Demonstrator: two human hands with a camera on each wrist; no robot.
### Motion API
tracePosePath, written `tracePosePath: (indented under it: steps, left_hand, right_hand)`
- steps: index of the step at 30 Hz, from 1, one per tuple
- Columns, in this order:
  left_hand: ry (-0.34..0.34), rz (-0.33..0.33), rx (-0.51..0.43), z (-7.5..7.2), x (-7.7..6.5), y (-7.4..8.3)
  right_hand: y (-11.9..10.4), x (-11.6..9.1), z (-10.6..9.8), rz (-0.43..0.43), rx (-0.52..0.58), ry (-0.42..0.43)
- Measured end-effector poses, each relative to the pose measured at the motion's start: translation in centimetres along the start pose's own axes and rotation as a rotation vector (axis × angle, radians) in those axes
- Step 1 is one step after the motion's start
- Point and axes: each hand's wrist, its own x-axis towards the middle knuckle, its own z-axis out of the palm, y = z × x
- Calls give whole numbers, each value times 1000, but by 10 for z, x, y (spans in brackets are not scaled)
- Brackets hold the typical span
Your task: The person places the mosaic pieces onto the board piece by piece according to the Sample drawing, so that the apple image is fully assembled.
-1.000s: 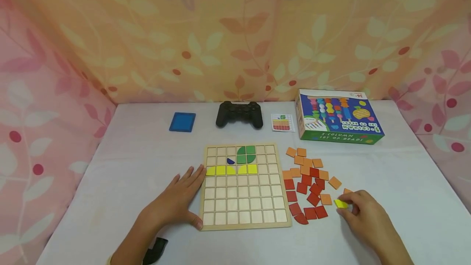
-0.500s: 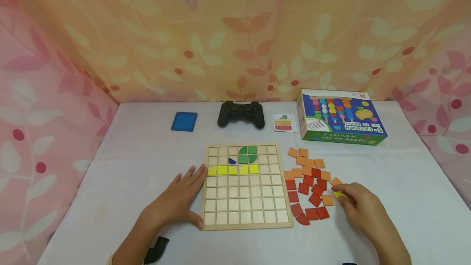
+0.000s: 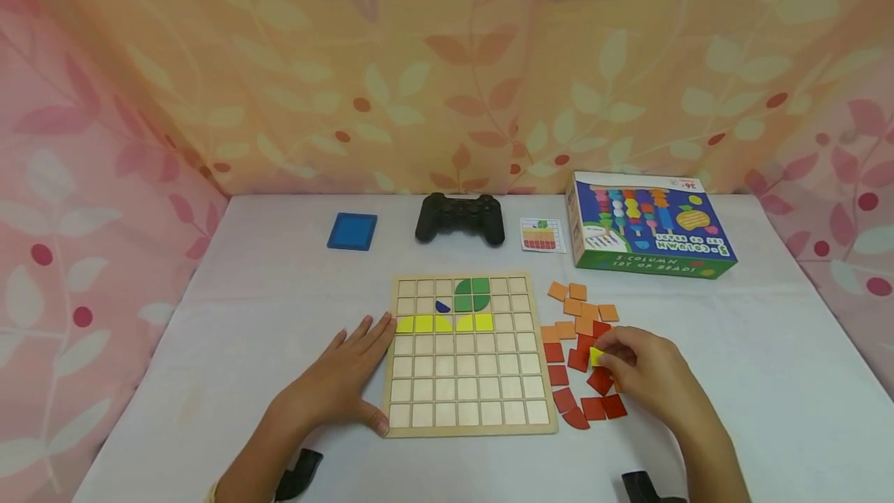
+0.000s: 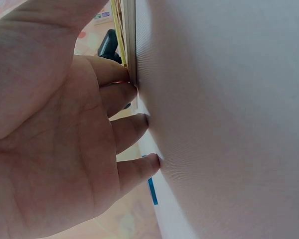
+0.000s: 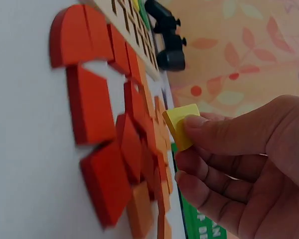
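My right hand pinches a yellow tile between thumb and fingers, held above the loose red tiles and orange tiles. Along the left edge of the wooden grid board, my left hand lies with fingers extended, fingertips and thumb touching the frame. Yellow pieces fill part of the board's third row, with a gap between its first and second curved pieces. Green pieces form a leaf in the top two rows. A small dark blue piece sits left of them.
Behind the board are a blue square tray, a black game controller and a pattern card. A toy box stands at the back right. A patterned curtain hangs behind the white table.
My right hand has moved left with the yellow tile, from the right of the loose tiles to over them. My left hand stays at the board's edge.
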Motion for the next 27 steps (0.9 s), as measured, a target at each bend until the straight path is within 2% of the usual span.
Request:
tracePosePath:
  steps: [7, 14, 21, 27]
  left_hand:
    - [2, -6, -3, -1, -1, -1]
    - [0, -1, -15, 0, 0, 0]
    - [4, 0, -7, 0, -1, -1]
    - [-3, 2, -6, 0, 1, -1]
  right_hand:
    - [-25, 18, 10, -10, 64, -42]
    - [-50, 36, 24, -80, 96, -65]
    - [-76, 55, 43, -151, 71, -74]
    - [-84, 63, 57, -149, 49, -77]
